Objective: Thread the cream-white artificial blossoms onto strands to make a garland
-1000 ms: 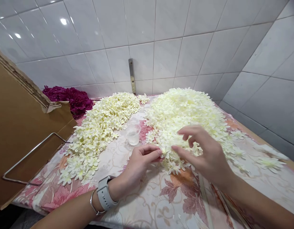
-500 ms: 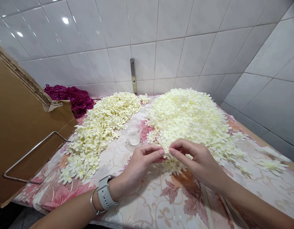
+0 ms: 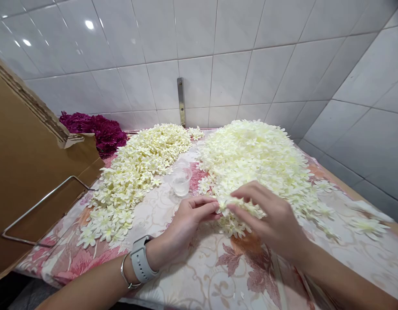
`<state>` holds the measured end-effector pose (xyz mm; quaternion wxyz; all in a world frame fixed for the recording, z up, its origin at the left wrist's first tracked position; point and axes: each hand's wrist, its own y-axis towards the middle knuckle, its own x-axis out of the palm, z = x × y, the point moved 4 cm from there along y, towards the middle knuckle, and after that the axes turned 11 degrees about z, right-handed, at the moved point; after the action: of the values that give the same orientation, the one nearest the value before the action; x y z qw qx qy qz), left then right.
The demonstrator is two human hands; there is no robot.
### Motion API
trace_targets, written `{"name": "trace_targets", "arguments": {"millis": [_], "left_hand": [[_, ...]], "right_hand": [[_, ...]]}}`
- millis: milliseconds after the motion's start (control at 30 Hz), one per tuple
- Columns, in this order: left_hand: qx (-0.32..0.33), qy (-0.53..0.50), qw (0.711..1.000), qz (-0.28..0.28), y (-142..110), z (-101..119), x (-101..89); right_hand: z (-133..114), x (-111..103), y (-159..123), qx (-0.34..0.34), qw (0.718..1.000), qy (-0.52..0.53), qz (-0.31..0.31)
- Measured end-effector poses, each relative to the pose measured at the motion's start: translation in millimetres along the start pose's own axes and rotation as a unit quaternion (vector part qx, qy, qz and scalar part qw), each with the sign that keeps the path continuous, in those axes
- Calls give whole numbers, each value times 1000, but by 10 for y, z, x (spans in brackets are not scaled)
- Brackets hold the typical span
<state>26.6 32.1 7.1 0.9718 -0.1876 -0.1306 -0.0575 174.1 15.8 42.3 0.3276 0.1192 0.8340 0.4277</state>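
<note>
A small pale-yellow artificial flower (image 3: 222, 206) is pinched between the thumb and fingers of my left hand (image 3: 194, 217). Just right of it, my right hand (image 3: 266, 213) has its thumb and fingers apart, slightly blurred, with nothing visible in them. Both hands are above the near edge of a big heap of white-yellow flower petals (image 3: 253, 155). Left of my hands lies a second pile of cream flowers (image 3: 144, 159). Between the two piles stands a clear plastic cup (image 3: 180, 183) with some clear liquid low in it.
A brown cardboard box (image 3: 34, 172) with a metal wire handle (image 3: 40, 211) stands at the left. Behind it are purple flowers (image 3: 95, 131). The table bears a floral cloth (image 3: 186, 280). Tiled walls (image 3: 199, 34) close off the back and right. Loose petals (image 3: 368, 226) lie at the right.
My right thumb and fingers have parted and drawn slightly right, off the flower. My left hand keeps its pinch on it.
</note>
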Motion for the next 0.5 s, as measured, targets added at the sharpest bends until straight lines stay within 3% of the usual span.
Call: {"name": "trace_targets", "arguments": {"millis": [67, 133, 233, 500], "left_hand": [[4, 5, 1000, -15, -3, -4, 8], [7, 5, 999, -33, -1, -7, 19], [2, 2, 999, -45, 9, -17, 24], [4, 8, 1000, -9, 31, -20, 1]], "right_hand": [[-64, 78, -38, -35, 998, 19, -52], [-77, 102, -51, -23, 997, 29, -68], [-46, 84, -34, 34, 995, 61, -77], [70, 78, -26, 191, 971, 98, -109]]}}
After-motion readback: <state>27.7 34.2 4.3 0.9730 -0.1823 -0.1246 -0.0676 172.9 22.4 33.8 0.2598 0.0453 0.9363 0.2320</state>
